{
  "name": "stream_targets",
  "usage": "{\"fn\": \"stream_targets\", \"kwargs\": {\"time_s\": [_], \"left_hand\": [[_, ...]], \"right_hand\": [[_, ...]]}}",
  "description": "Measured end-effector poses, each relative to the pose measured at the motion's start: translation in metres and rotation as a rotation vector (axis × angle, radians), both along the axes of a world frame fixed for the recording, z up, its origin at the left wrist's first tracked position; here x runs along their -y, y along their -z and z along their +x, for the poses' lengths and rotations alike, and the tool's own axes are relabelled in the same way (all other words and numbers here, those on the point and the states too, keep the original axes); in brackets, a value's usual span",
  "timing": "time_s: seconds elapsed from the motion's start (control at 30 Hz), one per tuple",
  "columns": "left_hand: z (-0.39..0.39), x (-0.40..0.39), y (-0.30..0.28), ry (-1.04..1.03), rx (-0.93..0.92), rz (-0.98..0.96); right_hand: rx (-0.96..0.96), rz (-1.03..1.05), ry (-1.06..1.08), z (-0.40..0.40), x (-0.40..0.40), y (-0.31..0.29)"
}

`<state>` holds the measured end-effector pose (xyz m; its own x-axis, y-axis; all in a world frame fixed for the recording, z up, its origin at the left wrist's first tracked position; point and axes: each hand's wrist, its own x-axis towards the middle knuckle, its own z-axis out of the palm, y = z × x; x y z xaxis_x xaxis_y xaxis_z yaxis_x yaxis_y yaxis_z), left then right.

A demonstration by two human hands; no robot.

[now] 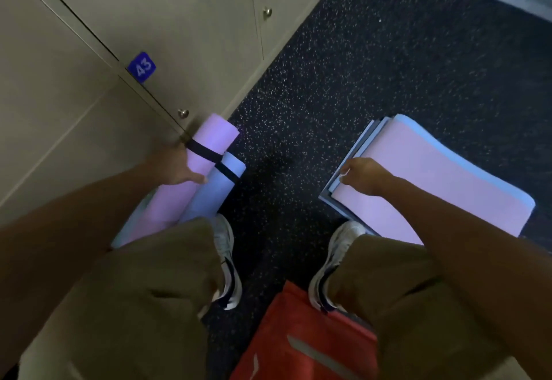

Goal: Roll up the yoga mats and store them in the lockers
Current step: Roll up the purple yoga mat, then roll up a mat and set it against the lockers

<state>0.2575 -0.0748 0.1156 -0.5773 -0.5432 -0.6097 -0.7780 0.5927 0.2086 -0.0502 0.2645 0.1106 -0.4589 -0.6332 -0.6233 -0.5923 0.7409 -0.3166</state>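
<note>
Yoga mats: two rolled ones, a pink roll [209,143] and a blue roll [218,188], lay on the floor [328,80] at centre left of the frame, side by side and touching, each bound by a dark strap [203,152], their far ends against the closed locker door [74,128] below the 43 tag [142,67]. Left hand [182,170] rested on the pink roll near its strap, fingers spread and fairly straight, thumb laid across the roll; not a closed grip as far as visible. At centre right sat a flat stack of mats [433,176], pink on top, blue-grey layers under. Right hand [361,175] was at the stack's near left corner, fingers curled at the edge, likely pinching the top layers, though fingertips were hidden. Judgement: foam mats looked light, soft, bendy, slightly grippy; flat sheets would flop if lifted from one corner, so best rolled from a short edge with both hands. Strapped rolls should hold shape; take mid-length, around the body near the strap. An orange bag [301,340] lay at lower centre between the shoes.
</note>
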Motion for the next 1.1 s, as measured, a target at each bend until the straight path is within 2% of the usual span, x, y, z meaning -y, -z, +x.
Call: {"fn": "stream_targets", "kwargs": {"time_s": [0.13, 0.3, 0.4, 0.53, 0.77, 0.93, 1.1], "left_hand": [[0.006, 0.027, 0.065, -0.058, -0.041, -0.008], [-0.004, 0.023, 0.087, -0.101, 0.026, -0.079], [-0.010, 0.031, 0.100, -0.051, 0.080, -0.147], [-0.022, 0.023, 0.092, 0.028, 0.082, -0.220], [-0.039, -0.002, 0.075, 0.030, 0.055, -0.157], [-0.052, -0.035, 0.072, 0.107, 0.096, -0.115], [-0.072, -0.053, 0.075, 0.123, 0.064, -0.110]], "right_hand": [[0.065, 0.084, 0.009, -0.013, -0.005, 0.052], [0.085, 0.135, 0.051, -0.028, -0.003, 0.087], [0.081, 0.139, 0.077, -0.039, -0.002, 0.103], [0.065, 0.137, 0.060, -0.045, 0.004, 0.117], [0.062, 0.144, 0.095, -0.044, -0.003, 0.155], [-0.041, 0.242, 0.017, -0.024, -0.024, 0.185], [-0.188, 0.253, -0.017, -0.003, -0.027, 0.218]]}}
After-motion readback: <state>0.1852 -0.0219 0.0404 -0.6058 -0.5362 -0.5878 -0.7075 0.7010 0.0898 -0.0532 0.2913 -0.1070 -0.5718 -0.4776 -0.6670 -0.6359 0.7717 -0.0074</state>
